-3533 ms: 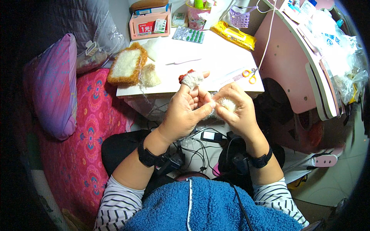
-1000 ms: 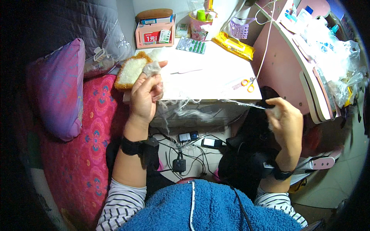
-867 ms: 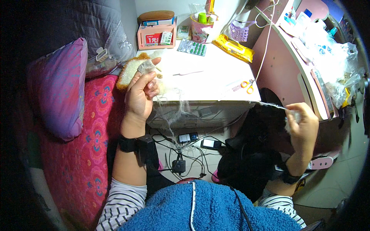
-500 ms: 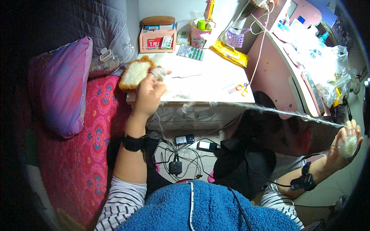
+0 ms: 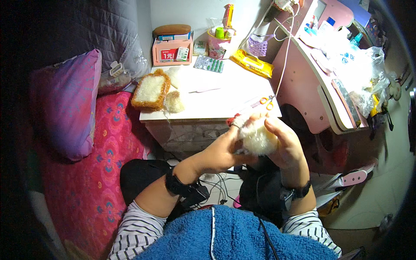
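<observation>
My two hands are close together over the front edge of the white table (image 5: 201, 110). Between them is a fluffy, rounded bundle of cream-white yarn (image 5: 260, 138). My right hand (image 5: 289, 145) curls round its right side, thumb on top. The fingers of my left hand (image 5: 227, 149) close on the left side, partly hidden behind the yarn. A small red thing (image 5: 232, 120) shows by the left fingertips; its kind is unclear. At the table's left lies a bread-slice-shaped, brown-edged fuzzy piece (image 5: 151, 90), beside a small cream fluffy bundle (image 5: 174, 102) and another white piece (image 5: 175, 77).
Orange-handled scissors (image 5: 267, 102) lie near the table's right edge. Further back are a green blister pack (image 5: 209, 64), a yellow packet (image 5: 252, 63), a pink box (image 5: 172, 52) and a pink cup (image 5: 219, 45). Cables (image 5: 221, 186) run across the floor below.
My right hand has come in from the far right, and my left hand has moved right and nearer. The long stretched strand no longer shows between them. A cream bundle now lies beside the bread-shaped piece.
</observation>
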`<state>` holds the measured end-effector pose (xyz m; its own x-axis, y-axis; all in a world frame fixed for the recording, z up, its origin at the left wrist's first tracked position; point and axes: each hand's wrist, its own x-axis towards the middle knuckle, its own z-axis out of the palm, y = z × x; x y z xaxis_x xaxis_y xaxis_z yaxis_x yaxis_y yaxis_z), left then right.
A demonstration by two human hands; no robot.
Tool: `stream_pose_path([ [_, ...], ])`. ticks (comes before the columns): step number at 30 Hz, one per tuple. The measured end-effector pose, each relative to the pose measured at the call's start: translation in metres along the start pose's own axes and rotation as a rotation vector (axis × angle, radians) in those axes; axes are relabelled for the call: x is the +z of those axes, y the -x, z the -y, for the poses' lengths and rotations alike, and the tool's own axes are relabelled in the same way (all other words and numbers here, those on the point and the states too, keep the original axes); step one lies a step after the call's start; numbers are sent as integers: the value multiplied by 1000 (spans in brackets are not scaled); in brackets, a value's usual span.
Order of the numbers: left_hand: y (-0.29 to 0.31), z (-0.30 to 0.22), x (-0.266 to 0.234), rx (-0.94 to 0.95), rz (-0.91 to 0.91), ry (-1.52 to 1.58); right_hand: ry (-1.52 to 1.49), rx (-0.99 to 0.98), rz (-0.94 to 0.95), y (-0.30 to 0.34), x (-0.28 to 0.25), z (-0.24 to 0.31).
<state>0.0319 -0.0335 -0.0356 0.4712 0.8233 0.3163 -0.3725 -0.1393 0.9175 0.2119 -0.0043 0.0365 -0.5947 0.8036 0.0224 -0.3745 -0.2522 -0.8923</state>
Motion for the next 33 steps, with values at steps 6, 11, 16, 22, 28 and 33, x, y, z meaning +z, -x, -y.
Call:
stream_pose_path([
  [6, 0, 4, -24, 31, -479, -642, -14, 4, -53, -28, -27, -3],
  [11, -6, 12, -9, 146, -414, -803, 146, -202, -195, -53, -46, -42],
  [16, -4, 1, -3, 148, -404, -810, 806, -255, -87, -54, -63, -52],
  [22, -3, -1, -20, 92, -470, -448, 22, 367, 446, -41, -58, -39],
  [28, -6, 20, -22, 70, -617, -358, -275, 335, 398, -37, -58, -37],
  [33, -10, 24, -26, 188, -668, -320, -313, 266, 268, -46, -59, -43],
])
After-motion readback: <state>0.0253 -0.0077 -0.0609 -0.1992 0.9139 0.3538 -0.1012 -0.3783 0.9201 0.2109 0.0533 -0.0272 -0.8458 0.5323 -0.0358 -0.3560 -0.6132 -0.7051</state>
